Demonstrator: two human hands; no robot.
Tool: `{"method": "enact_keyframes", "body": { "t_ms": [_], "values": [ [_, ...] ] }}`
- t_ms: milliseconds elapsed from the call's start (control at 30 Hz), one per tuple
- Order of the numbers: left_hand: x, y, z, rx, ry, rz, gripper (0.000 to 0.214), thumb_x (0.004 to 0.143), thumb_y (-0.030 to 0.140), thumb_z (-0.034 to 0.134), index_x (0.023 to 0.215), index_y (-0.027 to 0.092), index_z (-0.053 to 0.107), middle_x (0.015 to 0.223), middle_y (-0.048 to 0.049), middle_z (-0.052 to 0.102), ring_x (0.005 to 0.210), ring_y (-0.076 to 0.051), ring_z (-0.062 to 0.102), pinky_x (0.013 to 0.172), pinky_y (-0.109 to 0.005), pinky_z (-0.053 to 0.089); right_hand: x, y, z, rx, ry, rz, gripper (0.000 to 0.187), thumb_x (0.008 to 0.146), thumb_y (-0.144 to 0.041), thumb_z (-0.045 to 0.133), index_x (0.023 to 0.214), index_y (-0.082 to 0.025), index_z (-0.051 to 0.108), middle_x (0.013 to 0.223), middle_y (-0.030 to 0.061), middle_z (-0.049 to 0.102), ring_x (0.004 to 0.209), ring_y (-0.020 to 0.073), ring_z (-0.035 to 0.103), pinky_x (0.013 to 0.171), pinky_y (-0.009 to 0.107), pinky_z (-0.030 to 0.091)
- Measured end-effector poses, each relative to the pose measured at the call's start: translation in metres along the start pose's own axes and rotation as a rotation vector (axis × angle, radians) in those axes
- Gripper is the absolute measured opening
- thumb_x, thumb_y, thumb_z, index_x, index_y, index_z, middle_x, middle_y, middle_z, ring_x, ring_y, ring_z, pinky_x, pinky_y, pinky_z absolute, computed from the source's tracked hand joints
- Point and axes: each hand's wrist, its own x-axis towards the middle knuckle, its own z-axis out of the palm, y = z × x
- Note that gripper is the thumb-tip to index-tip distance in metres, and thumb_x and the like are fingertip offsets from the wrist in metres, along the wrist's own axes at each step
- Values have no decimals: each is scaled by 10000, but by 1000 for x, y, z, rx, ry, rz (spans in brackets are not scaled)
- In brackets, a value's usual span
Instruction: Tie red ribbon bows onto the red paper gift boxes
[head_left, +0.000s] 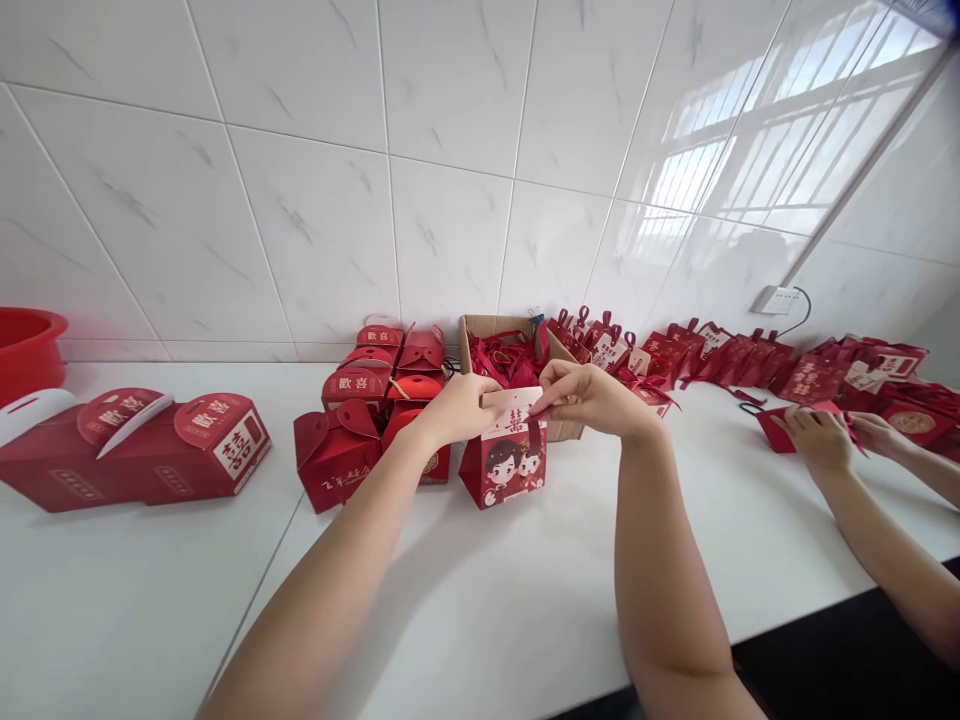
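Observation:
A small red gift box [504, 465] with a cartoon couple printed on its front stands on the white counter [480, 600]. My left hand [459, 405] pinches the left side of its white top flap. My right hand [586, 397] pinches the right side of the flap, where a thin red ribbon hangs down. Both hands are closed on the box top.
Folded red boxes [375, 385] cluster to the left, with larger red boxes [142, 445] and a red basin [26, 345] farther left. A cardboard carton [517, 350] of red ribbons sits behind. Flat red boxes [750, 355] line the wall right. Another person's hands [832, 435] hold a flat red box.

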Motion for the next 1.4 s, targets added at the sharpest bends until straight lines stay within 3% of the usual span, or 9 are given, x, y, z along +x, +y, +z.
{"method": "enact_keyframes", "body": {
  "t_ms": [100,200,333,533,700,900,1067,1267,1400],
  "values": [
    [-14,17,-12,-157,222,112,143,773,268,503,737,186,614,666,-17,560,599,-143,472,506,-248,320,-2,-14,3,86,156,-203,115,753,-281,713,853,-306,766,1056,39,577,1018,181,568,858,351,525],
    [-35,35,-25,-246,380,214,161,767,228,503,711,187,648,587,14,477,529,-108,390,468,-235,277,-6,-28,7,123,282,-299,91,761,-286,721,833,-321,764,1329,8,510,1315,253,399,983,408,484],
    [-61,51,-35,-257,471,293,168,797,235,536,734,197,687,531,29,427,506,-102,379,450,-237,283,-13,-46,12,122,399,-368,55,766,-352,719,793,-329,760,1366,-36,509,1352,283,371,1009,455,475],
    [-83,63,-38,-225,487,374,185,827,200,552,878,243,724,558,34,552,494,-104,453,445,-238,350,-23,-59,18,134,454,-458,68,785,-351,702,772,-309,755,1313,-4,562,1321,310,419,1029,493,444],
    [-89,69,-39,-138,513,464,262,861,194,545,1027,309,711,810,25,716,690,-139,621,617,-256,496,-25,-61,21,112,493,-464,77,770,-349,712,754,-289,757,1366,2,521,1249,334,495,1049,529,406],
    [-91,70,-37,-30,585,524,265,870,176,543,1033,307,706,865,19,734,746,-150,657,678,-266,534,-27,-67,23,79,511,-576,159,787,-191,687,830,-323,764,1197,16,646,1316,300,432,1046,472,425],
    [-90,65,-34,-4,654,643,270,859,131,542,1025,271,702,808,19,728,711,-136,658,648,-253,542,-27,-66,21,15,524,-683,181,778,-150,679,840,-298,763,1283,16,592,1149,292,584,917,454,521],
    [-91,65,-35,25,647,648,283,852,108,543,1032,259,699,742,30,706,566,-99,608,545,-231,500,-30,-67,20,0,518,-673,197,777,-142,676,858,-304,755,1272,16,586,1164,317,569,779,432,575],
    [-92,66,-35,28,636,633,284,858,119,535,1043,263,697,778,24,713,569,-100,612,550,-235,501,-31,-69,21,-2,489,-670,247,784,-100,655,882,-305,751,1249,25,591,1218,324,523,832,448,554]
  ]
}}
